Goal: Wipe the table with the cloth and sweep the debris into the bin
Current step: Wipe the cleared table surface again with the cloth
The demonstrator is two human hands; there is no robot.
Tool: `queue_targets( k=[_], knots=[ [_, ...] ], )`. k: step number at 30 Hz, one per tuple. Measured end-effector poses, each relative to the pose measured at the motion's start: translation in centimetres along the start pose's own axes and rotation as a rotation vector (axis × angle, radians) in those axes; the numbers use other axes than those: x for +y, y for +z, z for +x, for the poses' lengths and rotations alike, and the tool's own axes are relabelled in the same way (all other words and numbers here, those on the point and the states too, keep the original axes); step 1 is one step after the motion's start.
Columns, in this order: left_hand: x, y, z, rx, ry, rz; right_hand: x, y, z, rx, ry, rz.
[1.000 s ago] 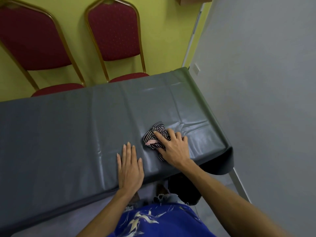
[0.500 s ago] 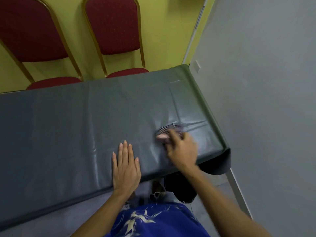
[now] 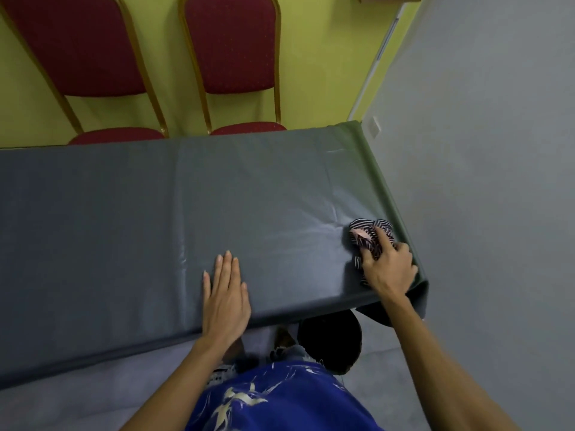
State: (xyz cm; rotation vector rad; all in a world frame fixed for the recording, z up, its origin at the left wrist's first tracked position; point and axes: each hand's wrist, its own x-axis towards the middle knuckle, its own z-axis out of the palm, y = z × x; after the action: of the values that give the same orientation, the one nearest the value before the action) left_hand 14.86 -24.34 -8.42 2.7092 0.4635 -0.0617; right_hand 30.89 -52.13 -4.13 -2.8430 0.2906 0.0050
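Striped cloth (image 3: 370,241) at the right end of the bench (image 3: 124,228), close to its edge.
The right hand (image 3: 387,269) grips it with curled fingers; the left hand (image 3: 225,293) lies flat, fingers straight. A second ago the cloth sat nearer the middle.

Dim, even light is cast from overhead; a soft sheen is seen on the table (image 3: 311,237) beside its creases. Straight lines are bowed toward the edges, and fine detail is softened throughout
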Motion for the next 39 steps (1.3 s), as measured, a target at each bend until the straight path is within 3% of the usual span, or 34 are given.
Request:
queue_targets(
  k=[3,9,13,17,22,24,26,31,33,36,39],
  knots=[
    [-2.4,-1.1,-0.6,0.090,-0.143,-0.032,-4.0,1.4,-2.4,-0.018,-0.059,0.092],
    [-7.1,-2.5,-1.8,0.238,-0.345,-0.017,-17.6,5.3,-12.4,-0.207,-0.612,0.051],
    [-8.5,-2.8,-2.3,0.244,-0.423,-0.055,-21.3,6.0,-16.0,-0.333,-0.895,-0.002],
    [-10.2,-2.9,-3.5,0.287,-0.484,-0.075,-18.1,5.4,-11.5,-0.295,-0.809,-0.021],
    [-12.3,-3.0,-5.0,0.273,-0.461,-0.019,-13.9,3.9,-4.7,-0.199,-0.266,0.109],
    [-12.0,-2.9,-5.0,0.268,-0.461,-0.016,-15.3,4.3,-5.3,-0.195,-0.155,0.170],
    [-11.8,-2.9,-4.8,0.262,-0.473,-0.009,-18.3,5.4,-8.3,-0.209,-0.237,0.228],
    [-12.3,-3.1,-5.0,0.237,-0.462,0.012,-27.0,8.1,-18.5,-0.391,-0.689,0.162],
    [-12.4,-3.2,-5.1,0.231,-0.448,0.003,-28.2,7.8,-19.4,-0.409,-0.764,0.125],
    [-12.6,-3.2,-5.1,0.235,-0.443,-0.005,-26.2,7.4,-16.1,-0.342,-0.761,0.074],
    [-12.7,-3.3,-5.1,0.208,-0.432,-0.029,-21.7,6.6,-10.2,-0.240,-0.575,0.092]
  ],
)
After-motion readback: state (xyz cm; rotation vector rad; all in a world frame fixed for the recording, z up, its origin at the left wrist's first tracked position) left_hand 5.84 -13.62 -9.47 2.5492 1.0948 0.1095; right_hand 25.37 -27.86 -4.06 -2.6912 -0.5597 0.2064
